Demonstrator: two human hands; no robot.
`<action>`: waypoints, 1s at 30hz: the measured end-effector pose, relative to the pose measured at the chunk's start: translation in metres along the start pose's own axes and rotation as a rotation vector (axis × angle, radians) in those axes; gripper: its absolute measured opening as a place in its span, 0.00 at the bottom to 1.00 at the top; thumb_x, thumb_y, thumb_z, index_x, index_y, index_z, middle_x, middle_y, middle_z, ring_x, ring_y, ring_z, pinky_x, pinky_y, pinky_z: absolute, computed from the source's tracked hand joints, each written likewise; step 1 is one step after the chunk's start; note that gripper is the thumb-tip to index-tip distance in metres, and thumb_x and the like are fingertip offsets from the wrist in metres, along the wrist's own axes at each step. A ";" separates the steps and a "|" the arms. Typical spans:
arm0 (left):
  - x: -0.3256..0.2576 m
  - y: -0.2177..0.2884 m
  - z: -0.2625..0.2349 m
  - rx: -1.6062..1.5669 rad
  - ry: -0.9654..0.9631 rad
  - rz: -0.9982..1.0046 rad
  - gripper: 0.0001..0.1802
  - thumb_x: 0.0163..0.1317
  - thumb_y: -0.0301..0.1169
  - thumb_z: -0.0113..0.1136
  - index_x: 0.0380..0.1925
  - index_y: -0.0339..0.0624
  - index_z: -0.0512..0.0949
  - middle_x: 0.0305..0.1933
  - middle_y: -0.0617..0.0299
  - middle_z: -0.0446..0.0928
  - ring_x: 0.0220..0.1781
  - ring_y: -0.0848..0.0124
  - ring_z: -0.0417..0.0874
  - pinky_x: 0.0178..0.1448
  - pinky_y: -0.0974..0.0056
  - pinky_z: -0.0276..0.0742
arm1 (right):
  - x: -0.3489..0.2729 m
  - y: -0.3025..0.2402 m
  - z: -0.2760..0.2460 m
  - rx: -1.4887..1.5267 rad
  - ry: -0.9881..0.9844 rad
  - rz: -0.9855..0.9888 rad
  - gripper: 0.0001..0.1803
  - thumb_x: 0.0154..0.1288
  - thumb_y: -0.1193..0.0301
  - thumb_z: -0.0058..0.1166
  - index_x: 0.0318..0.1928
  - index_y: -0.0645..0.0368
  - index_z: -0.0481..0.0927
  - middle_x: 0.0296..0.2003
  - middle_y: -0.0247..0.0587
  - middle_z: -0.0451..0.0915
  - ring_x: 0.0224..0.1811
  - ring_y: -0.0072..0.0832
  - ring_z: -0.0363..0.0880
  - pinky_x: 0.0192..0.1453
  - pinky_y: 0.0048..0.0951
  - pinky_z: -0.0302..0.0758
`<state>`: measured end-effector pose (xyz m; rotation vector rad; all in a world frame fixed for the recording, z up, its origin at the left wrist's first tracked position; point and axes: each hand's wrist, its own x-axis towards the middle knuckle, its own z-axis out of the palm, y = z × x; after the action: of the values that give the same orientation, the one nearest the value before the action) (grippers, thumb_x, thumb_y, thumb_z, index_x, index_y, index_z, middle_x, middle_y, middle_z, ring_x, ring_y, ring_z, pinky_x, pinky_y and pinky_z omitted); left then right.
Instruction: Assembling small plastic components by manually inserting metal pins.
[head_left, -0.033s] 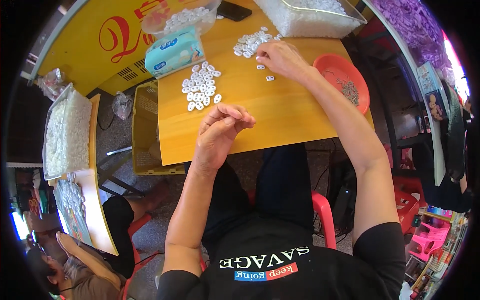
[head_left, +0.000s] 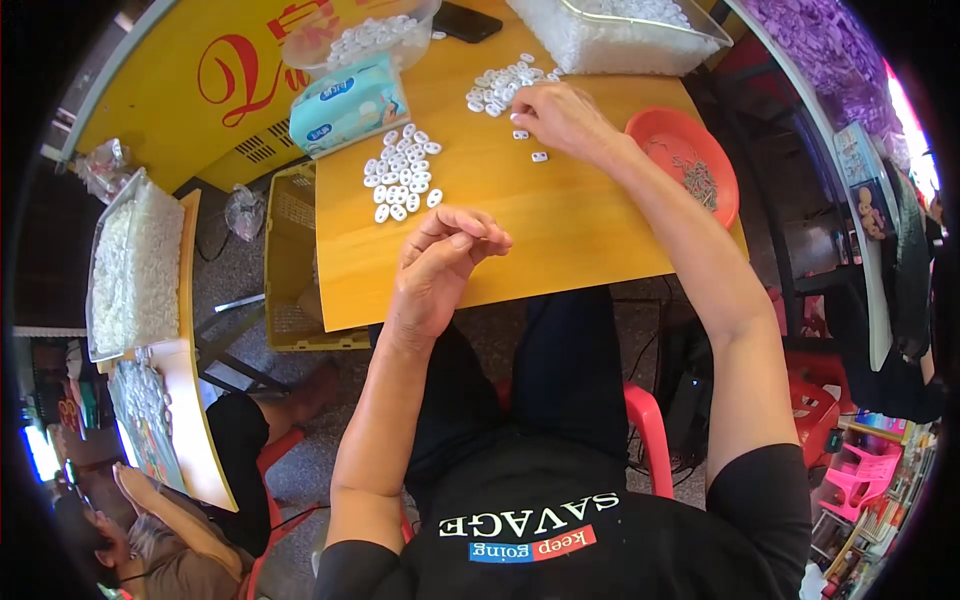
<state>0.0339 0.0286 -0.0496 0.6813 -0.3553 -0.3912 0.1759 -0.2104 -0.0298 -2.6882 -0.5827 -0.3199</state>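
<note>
right hand (head_left: 560, 118) upper centre, fingers curled onto white beads (head_left: 500, 85); left hand (head_left: 450, 250) mid-frame pinches shut (contents unseen). pick single beads, steady wrists.

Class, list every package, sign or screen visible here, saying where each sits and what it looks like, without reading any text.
Soft rectangular tissue pack: far left of the wooden table, pale teal with blue and white label patches.
Yellow sign panel: beyond the table's left edge, bright yellow with large red lettering.
Dark flat phone: far edge of the table, black screen, unlit.
Clear plastic bag: left, crumpled, by the white tray.
</note>
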 end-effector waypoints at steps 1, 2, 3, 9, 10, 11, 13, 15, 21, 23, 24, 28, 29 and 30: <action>0.003 -0.001 0.003 0.043 0.036 -0.003 0.06 0.67 0.28 0.54 0.41 0.39 0.77 0.42 0.53 0.79 0.49 0.62 0.81 0.58 0.56 0.75 | -0.001 0.002 0.001 0.050 -0.004 0.004 0.11 0.63 0.65 0.60 0.38 0.60 0.84 0.32 0.46 0.83 0.35 0.38 0.82 0.41 0.38 0.77; 0.003 -0.001 0.005 0.089 0.079 -0.004 0.07 0.67 0.28 0.54 0.41 0.38 0.76 0.42 0.54 0.79 0.47 0.63 0.81 0.58 0.57 0.76 | -0.002 -0.002 0.000 0.054 -0.003 0.005 0.11 0.63 0.65 0.60 0.38 0.60 0.84 0.32 0.46 0.83 0.35 0.38 0.82 0.41 0.38 0.77; 0.005 0.000 0.007 0.090 0.081 -0.007 0.07 0.67 0.28 0.54 0.41 0.38 0.76 0.42 0.54 0.79 0.47 0.63 0.81 0.58 0.57 0.76 | -0.004 -0.004 -0.002 0.232 -0.011 0.076 0.11 0.64 0.66 0.61 0.40 0.60 0.85 0.32 0.42 0.83 0.34 0.31 0.81 0.40 0.34 0.77; 0.030 -0.009 0.019 0.442 0.326 0.011 0.11 0.73 0.28 0.51 0.49 0.33 0.74 0.40 0.58 0.80 0.41 0.71 0.82 0.50 0.66 0.79 | -0.042 -0.037 -0.021 1.016 -0.130 0.287 0.15 0.67 0.64 0.62 0.46 0.63 0.84 0.32 0.29 0.82 0.32 0.15 0.75 0.39 0.20 0.74; 0.033 -0.012 0.019 0.440 0.326 0.008 0.11 0.73 0.28 0.51 0.49 0.33 0.74 0.40 0.58 0.80 0.41 0.71 0.82 0.50 0.66 0.79 | -0.049 -0.042 -0.022 1.109 -0.126 0.290 0.15 0.68 0.64 0.61 0.47 0.63 0.83 0.33 0.28 0.81 0.31 0.14 0.75 0.39 0.19 0.74; 0.036 -0.016 0.019 0.485 0.342 0.034 0.11 0.73 0.28 0.51 0.50 0.33 0.74 0.39 0.58 0.80 0.40 0.72 0.81 0.49 0.67 0.78 | -0.054 -0.044 -0.022 1.064 -0.120 0.319 0.15 0.67 0.64 0.61 0.47 0.63 0.84 0.34 0.29 0.82 0.34 0.15 0.76 0.42 0.19 0.74; 0.036 -0.019 0.019 0.532 0.360 0.057 0.11 0.73 0.28 0.51 0.50 0.33 0.74 0.39 0.59 0.80 0.40 0.73 0.81 0.48 0.67 0.77 | -0.058 -0.038 -0.015 0.856 -0.015 0.296 0.15 0.67 0.64 0.61 0.46 0.63 0.84 0.34 0.31 0.83 0.34 0.18 0.79 0.42 0.22 0.76; 0.036 -0.018 0.018 0.744 0.328 0.085 0.10 0.73 0.27 0.51 0.49 0.33 0.75 0.38 0.61 0.79 0.38 0.75 0.80 0.44 0.70 0.76 | -0.058 -0.029 -0.014 0.645 0.089 0.271 0.14 0.67 0.65 0.61 0.45 0.62 0.84 0.33 0.34 0.85 0.34 0.21 0.81 0.42 0.24 0.77; 0.035 -0.028 0.011 0.856 0.318 0.097 0.08 0.71 0.24 0.53 0.47 0.33 0.76 0.37 0.62 0.79 0.36 0.78 0.78 0.40 0.72 0.75 | -0.025 0.003 -0.013 0.040 0.201 0.132 0.10 0.64 0.64 0.59 0.41 0.57 0.84 0.31 0.44 0.85 0.32 0.40 0.84 0.41 0.39 0.79; 0.033 -0.029 0.009 0.875 0.302 0.074 0.10 0.72 0.26 0.52 0.49 0.34 0.75 0.39 0.63 0.79 0.37 0.78 0.77 0.41 0.73 0.73 | -0.015 0.003 -0.011 0.027 0.181 0.122 0.10 0.64 0.65 0.59 0.41 0.56 0.84 0.32 0.44 0.85 0.33 0.42 0.84 0.42 0.39 0.79; 0.032 -0.028 0.008 0.894 0.289 0.052 0.11 0.74 0.27 0.51 0.52 0.35 0.74 0.41 0.63 0.78 0.38 0.79 0.77 0.42 0.74 0.72 | -0.012 0.003 -0.011 0.016 0.159 0.108 0.10 0.64 0.65 0.59 0.41 0.56 0.85 0.33 0.45 0.85 0.35 0.43 0.84 0.43 0.40 0.78; 0.031 -0.026 0.007 0.846 0.288 0.060 0.11 0.74 0.27 0.51 0.52 0.36 0.74 0.41 0.63 0.78 0.38 0.79 0.77 0.42 0.74 0.72 | -0.008 0.003 -0.012 0.003 0.117 -0.052 0.10 0.63 0.65 0.58 0.41 0.55 0.85 0.36 0.45 0.84 0.40 0.44 0.83 0.45 0.40 0.78; 0.031 -0.026 0.007 0.850 0.284 0.053 0.11 0.74 0.27 0.51 0.52 0.36 0.74 0.41 0.63 0.78 0.38 0.79 0.77 0.42 0.74 0.72 | -0.009 0.001 -0.012 -0.012 0.042 -0.082 0.10 0.63 0.66 0.58 0.41 0.55 0.85 0.38 0.46 0.83 0.42 0.44 0.82 0.46 0.40 0.77; 0.031 -0.026 0.007 0.854 0.280 0.045 0.11 0.74 0.28 0.51 0.52 0.37 0.74 0.41 0.63 0.78 0.38 0.79 0.76 0.42 0.74 0.72 | -0.010 0.000 -0.012 -0.027 -0.034 -0.112 0.10 0.63 0.66 0.58 0.41 0.55 0.85 0.39 0.47 0.83 0.44 0.45 0.81 0.47 0.41 0.77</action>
<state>0.0516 -0.0076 -0.0556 1.5409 -0.2607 -0.0776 0.1652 -0.2192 -0.0218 -2.6972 -0.7460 -0.3140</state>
